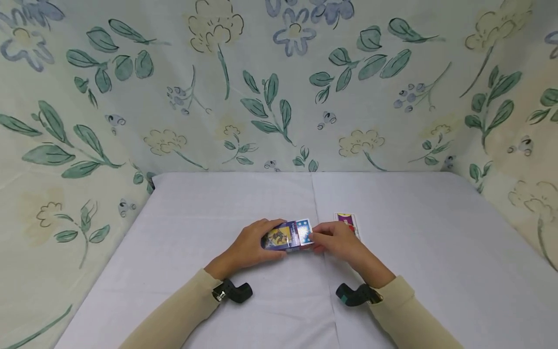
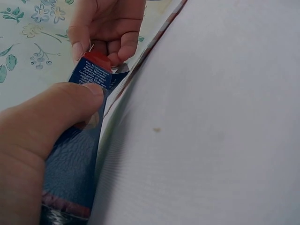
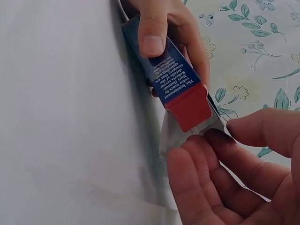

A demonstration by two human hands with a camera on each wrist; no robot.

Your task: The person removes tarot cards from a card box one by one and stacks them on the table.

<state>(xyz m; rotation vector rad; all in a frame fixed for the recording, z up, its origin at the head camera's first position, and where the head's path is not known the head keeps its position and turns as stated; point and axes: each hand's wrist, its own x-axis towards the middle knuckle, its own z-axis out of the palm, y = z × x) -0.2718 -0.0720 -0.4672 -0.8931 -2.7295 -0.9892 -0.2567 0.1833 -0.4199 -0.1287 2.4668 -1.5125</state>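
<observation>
Card box [image 1: 285, 236] sits low over the middle of the surface [image 1: 414, 242], near its front edge, held between both hands. Behind and to either side hangs a floral cloth [image 1: 279, 97], walling in the surface on three sides. The surface itself is covered in plain white fabric, with a faint seam running down its centre.

The left hand [image 1: 248, 245] grips the box along its length, thumb pressed on the upper face and fingers curled underneath; the right hand [image 1: 340, 240] meets it at the red end, fingers and thumb clamped together on a pale flap [image 3: 213, 126] that sticks out there. Whether that flap is card, wrapping or part of the box, the pictures do not settle. Just beyond the right hand a small pile of cards [image 1: 347, 222] lies flat on the surface, apart from the box.

The step in hand looks to be opening the box's end or drawing something out of it, and it seems only begun, since the box is still closed along its body. The next move would call for the left hand to hold the box firm while the right pulls straight along its length; a sideways tug could tear the flap.

There is open room to the right and front for that pull; the pile of cards is the only thing close enough to be knocked; the surface's edges and the cloth stand well apart from the hands.
</observation>
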